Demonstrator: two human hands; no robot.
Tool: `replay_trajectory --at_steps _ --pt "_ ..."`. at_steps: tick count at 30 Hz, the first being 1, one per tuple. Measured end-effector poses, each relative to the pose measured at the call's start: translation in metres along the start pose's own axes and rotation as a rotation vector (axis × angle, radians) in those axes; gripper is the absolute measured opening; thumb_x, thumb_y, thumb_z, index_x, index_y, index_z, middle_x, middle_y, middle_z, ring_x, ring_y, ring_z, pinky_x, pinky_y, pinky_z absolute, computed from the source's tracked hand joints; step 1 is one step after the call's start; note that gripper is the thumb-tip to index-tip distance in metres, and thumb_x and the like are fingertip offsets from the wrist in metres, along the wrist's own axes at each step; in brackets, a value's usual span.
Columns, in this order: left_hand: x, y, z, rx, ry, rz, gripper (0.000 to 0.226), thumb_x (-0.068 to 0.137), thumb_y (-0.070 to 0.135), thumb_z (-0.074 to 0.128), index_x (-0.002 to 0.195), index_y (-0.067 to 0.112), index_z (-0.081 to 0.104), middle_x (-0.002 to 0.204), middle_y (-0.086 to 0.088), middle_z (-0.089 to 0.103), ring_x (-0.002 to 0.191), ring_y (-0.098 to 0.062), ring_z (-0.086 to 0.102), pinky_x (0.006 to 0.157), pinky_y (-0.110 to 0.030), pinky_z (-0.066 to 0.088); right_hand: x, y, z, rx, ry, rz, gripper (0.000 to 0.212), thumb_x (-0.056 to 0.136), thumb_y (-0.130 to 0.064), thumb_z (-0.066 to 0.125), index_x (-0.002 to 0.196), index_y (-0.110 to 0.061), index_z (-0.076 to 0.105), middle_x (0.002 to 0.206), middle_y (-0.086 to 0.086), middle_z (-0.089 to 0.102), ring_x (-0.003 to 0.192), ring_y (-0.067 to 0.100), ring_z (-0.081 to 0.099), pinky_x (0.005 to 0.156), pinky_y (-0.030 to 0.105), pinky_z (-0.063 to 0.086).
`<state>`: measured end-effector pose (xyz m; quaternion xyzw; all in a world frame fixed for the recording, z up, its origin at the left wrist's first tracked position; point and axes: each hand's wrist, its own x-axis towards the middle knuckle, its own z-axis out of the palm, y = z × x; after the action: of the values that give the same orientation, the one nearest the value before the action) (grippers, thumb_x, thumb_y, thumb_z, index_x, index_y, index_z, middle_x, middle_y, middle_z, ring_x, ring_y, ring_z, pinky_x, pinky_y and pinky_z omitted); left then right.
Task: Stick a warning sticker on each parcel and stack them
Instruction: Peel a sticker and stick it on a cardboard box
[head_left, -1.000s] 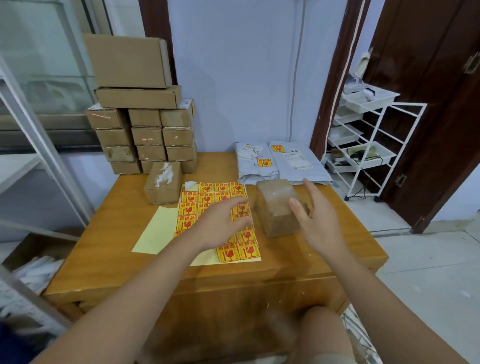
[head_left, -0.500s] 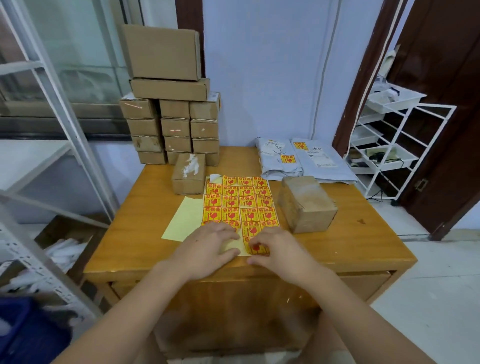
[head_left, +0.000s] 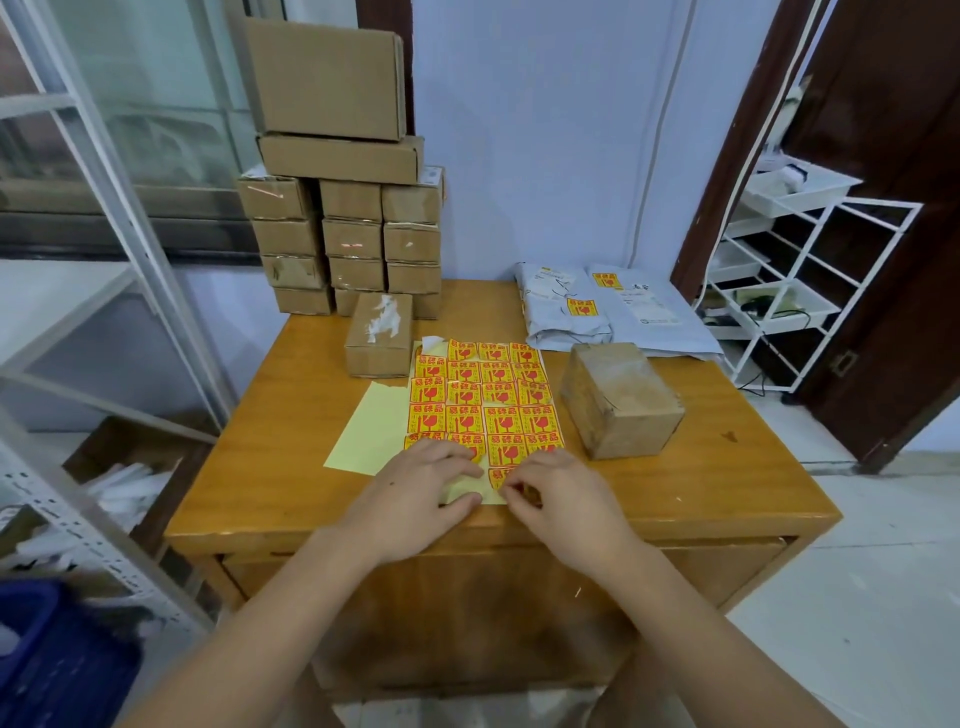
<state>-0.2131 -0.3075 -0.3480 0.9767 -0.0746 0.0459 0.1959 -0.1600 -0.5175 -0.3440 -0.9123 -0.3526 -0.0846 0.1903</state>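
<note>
While the head view looked down on the wooden table (head_left: 291, 467), the sticker sheet (head_left: 485, 400) lay flat near its front edge, red-and-yellow warning labels in rows of about four. The left hand (head_left: 415, 499) rested on the sheet's near corner with fingers mostly straight, pressing the backing down. The right hand (head_left: 563, 499) had curled fingertips at one sticker (head_left: 501, 475) on the bottom row, apparently pinching its edge to peel it, though the contact itself was too small to confirm.

Such a sticker would likely be thin, limp and tacky, apt to fold on itself, so a hold by one lifted corner seemed best, with the backing kept pinned. A bare yellow backing sheet (head_left: 371, 428) lay partly under the full one on the left.

Just right of the sheets sat one brown taped parcel (head_left: 618, 400), unlabelled on the faces shown; it looked rigid and easy to grasp by its sides. A second cardboard box (head_left: 379, 335) with torn white tape stood behind the sheet. Two grey mailer bags (head_left: 623, 306), each bearing a warning sticker, lay at the back right. A stack of cardboard boxes (head_left: 343, 208) rose against the wall at the back left: roughly a dozen small ones under two larger ones.
</note>
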Motion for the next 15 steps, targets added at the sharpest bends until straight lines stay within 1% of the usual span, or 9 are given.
replay_trajectory --at_steps 3,5,6,8,10,12,14,15 --pt "-0.001 0.001 -0.001 0.005 0.003 -0.001 0.041 0.102 0.050 0.053 0.140 0.035 0.059 0.148 0.019 0.048 0.137 -0.004 0.035 0.117 -0.028 0.030 -0.004 0.002 -0.003 0.025 0.079 0.042 0.018 0.101 -0.038 0.055 0.104 -0.026 0.068 0.087 -0.010 0.069 0.078 0.013 0.062 0.065 0.034 0.053" --pt "-0.001 0.002 -0.002 0.008 -0.001 -0.002 0.041 0.102 0.050 0.053 0.139 0.035 0.059 0.148 0.019 0.048 0.137 -0.004 0.036 0.118 -0.029 0.032 -0.008 0.007 -0.003 0.098 0.096 0.064 0.019 0.102 -0.041 0.051 0.107 -0.026 0.062 0.087 -0.010 0.067 0.075 0.011 0.063 0.064 0.034 0.054" --pt "-0.001 0.003 -0.002 0.011 -0.006 -0.005 0.041 0.102 0.051 0.053 0.140 0.035 0.059 0.148 0.019 0.048 0.137 -0.004 0.035 0.118 -0.029 0.031 -0.011 0.009 -0.004 0.150 0.093 0.074 0.023 0.102 -0.044 0.046 0.109 -0.027 0.060 0.091 -0.010 0.067 0.078 0.010 0.063 0.067 0.035 0.055" --pt "-0.001 0.003 -0.004 0.021 -0.022 -0.011 0.041 0.102 0.051 0.052 0.141 0.036 0.057 0.149 0.020 0.046 0.138 -0.004 0.035 0.117 -0.027 0.031 -0.017 0.011 -0.002 0.234 0.094 0.090 0.034 0.101 -0.050 0.039 0.115 -0.026 0.059 0.107 -0.010 0.068 0.093 0.009 0.064 0.076 0.034 0.057" --pt "-0.001 0.004 -0.004 -0.001 -0.012 -0.019 0.040 0.102 0.050 0.054 0.140 0.037 0.057 0.148 0.021 0.045 0.137 -0.002 0.036 0.116 -0.026 0.032 -0.022 0.012 0.000 0.248 0.125 0.076 0.040 0.100 -0.052 0.034 0.118 -0.025 0.057 0.124 -0.008 0.065 0.106 0.009 0.064 0.084 0.035 0.058" --pt "-0.002 0.007 -0.005 -0.066 0.052 -0.032 0.036 0.101 0.047 0.057 0.136 0.037 0.061 0.142 0.022 0.047 0.133 -0.001 0.039 0.114 -0.024 0.033 -0.024 0.010 0.000 0.225 0.205 0.010 0.035 0.103 -0.049 0.033 0.115 -0.024 0.054 0.130 -0.005 0.064 0.110 0.013 0.065 0.082 0.036 0.060" --pt "-0.002 0.011 -0.004 -0.108 0.143 -0.027 0.030 0.100 0.047 0.059 0.126 0.036 0.067 0.132 0.023 0.052 0.127 0.000 0.043 0.110 -0.023 0.036 -0.023 0.009 -0.002 0.175 0.310 -0.062 0.025 0.106 -0.043 0.039 0.112 -0.024 0.054 0.128 -0.002 0.066 0.106 0.015 0.068 0.074 0.031 0.060" --pt "-0.002 0.014 -0.004 -0.138 0.182 -0.029 0.029 0.099 0.050 0.057 0.119 0.035 0.070 0.125 0.023 0.055 0.122 -0.001 0.045 0.107 -0.024 0.038 -0.022 0.009 -0.002 0.143 0.368 -0.094 0.021 0.105 -0.038 0.044 0.111 -0.022 0.056 0.125 -0.002 0.067 0.103 0.015 0.069 0.069 0.028 0.058"
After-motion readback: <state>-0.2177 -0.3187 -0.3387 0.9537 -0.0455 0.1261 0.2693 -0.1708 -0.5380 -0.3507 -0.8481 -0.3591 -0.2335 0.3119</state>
